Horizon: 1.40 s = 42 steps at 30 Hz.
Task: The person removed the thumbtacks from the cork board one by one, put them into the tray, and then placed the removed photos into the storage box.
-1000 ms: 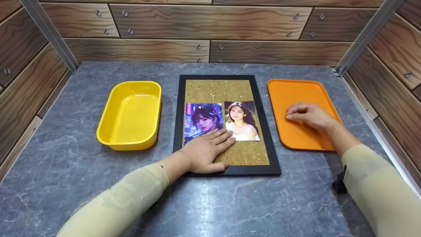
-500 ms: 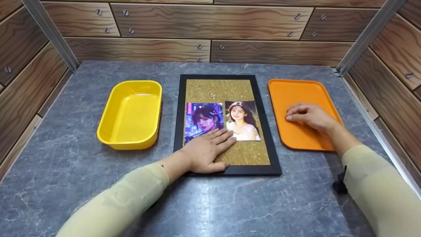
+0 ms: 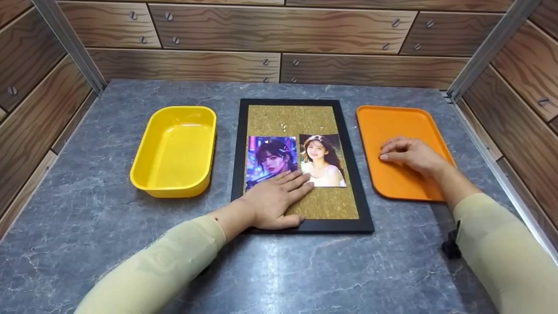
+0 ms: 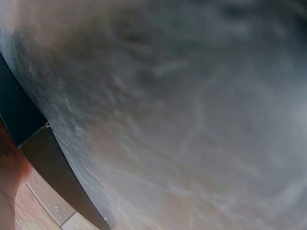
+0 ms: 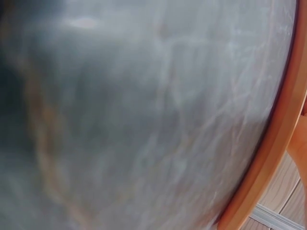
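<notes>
My left hand lies flat, fingers spread, on a black-framed cork board. Its fingertips touch the lower parts of two photo prints lying side by side. The left print is purple and blue with a dark-haired figure; the right print has a long-haired person in white. Part of the left print's lower edge is hidden under the hand. My right hand rests over the orange tray, fingers loosely bent towards the thumb, with nothing visible between them. The wrist views show mostly blurred tabletop.
A yellow rectangular bin stands left of the board, with nothing in it. Everything is on a grey marbled table. Wood-patterned panels and metal posts enclose the back and sides.
The view shifts very slightly. Both hands, the prints, the board, the tray and the bin stay where they were.
</notes>
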### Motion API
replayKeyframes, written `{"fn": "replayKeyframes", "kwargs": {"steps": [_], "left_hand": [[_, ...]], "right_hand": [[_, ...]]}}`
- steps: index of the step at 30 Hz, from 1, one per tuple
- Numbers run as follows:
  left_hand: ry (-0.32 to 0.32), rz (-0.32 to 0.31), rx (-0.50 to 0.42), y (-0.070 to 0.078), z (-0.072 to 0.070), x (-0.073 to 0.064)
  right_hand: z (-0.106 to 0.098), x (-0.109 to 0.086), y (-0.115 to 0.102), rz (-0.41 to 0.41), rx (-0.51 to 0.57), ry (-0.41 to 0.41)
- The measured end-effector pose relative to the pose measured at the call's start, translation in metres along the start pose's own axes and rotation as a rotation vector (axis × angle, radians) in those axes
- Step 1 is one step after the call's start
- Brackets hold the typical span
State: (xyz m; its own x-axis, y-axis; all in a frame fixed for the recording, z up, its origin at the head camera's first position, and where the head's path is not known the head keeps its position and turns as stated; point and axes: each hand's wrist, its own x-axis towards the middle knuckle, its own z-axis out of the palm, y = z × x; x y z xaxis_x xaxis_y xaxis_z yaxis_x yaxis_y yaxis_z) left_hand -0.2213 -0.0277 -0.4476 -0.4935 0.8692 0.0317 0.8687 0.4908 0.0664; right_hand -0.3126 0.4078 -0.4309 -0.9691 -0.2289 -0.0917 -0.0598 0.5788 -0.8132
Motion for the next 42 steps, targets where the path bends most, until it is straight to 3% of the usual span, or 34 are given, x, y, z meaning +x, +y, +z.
{"fn": "replayKeyframes", "kwargs": {"steps": [10, 15, 20, 28, 42], "left_hand": [[0.015, 0.011, 0.003, 0.000, 0.001, 0.001], [0.010, 0.004, -0.002, -0.001, 0.001, 0.000], [0.009, 0.014, -0.010, 0.000, 0.001, 0.000], [0.010, 0.015, -0.007, 0.000, 0.001, 0.000], [0.010, 0.003, -0.032, 0.000, 0.000, 0.001]], "right_hand": [[-0.002, 0.000, 0.000, -0.025, 0.073, -0.009], [-0.004, 0.002, -0.006, 0.020, 0.090, -0.024], [-0.006, 0.002, -0.013, 0.062, 0.064, -0.022], [-0.007, 0.004, -0.035, 0.023, 0.036, 0.028], [0.024, 0.023, -0.071, -0.019, 0.064, 0.010]]}}
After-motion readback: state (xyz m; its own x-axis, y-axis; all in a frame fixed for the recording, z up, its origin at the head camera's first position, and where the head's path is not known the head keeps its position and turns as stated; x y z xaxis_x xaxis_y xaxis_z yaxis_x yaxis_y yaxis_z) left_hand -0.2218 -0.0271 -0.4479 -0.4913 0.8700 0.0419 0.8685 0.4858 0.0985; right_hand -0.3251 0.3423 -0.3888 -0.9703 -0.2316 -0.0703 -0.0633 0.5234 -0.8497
